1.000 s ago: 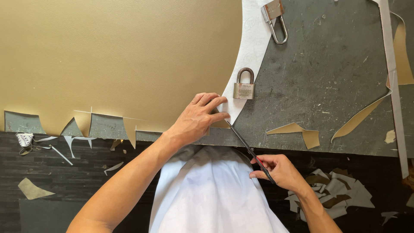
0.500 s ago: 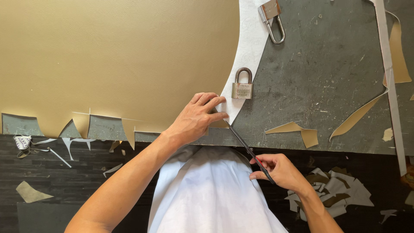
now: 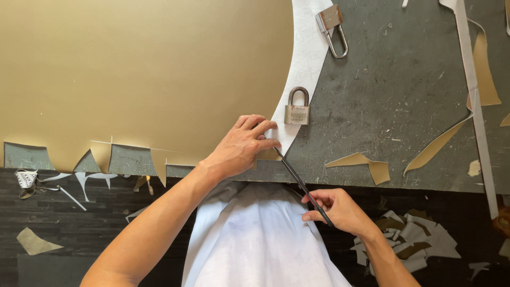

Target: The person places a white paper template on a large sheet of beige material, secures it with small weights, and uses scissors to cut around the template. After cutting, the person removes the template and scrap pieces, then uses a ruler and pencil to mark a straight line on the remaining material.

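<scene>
Step in hand: cutting. The left hand (image 3: pixel 241 146) presses flat on the tan sheet (image 3: pixel 143 74) and white template (image 3: pixel 304 69) at the worktop (image 3: pixel 393 106) edge. The right hand (image 3: pixel 337 210) pinches the knife (image 3: pixel 303 186). Next move likely requires firm hold-down and a steady pull along the template edge.

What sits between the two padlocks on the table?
In the head view, between the upper padlock and the lower padlock lies only the white curved template strip; both padlocks rest on it.
</scene>
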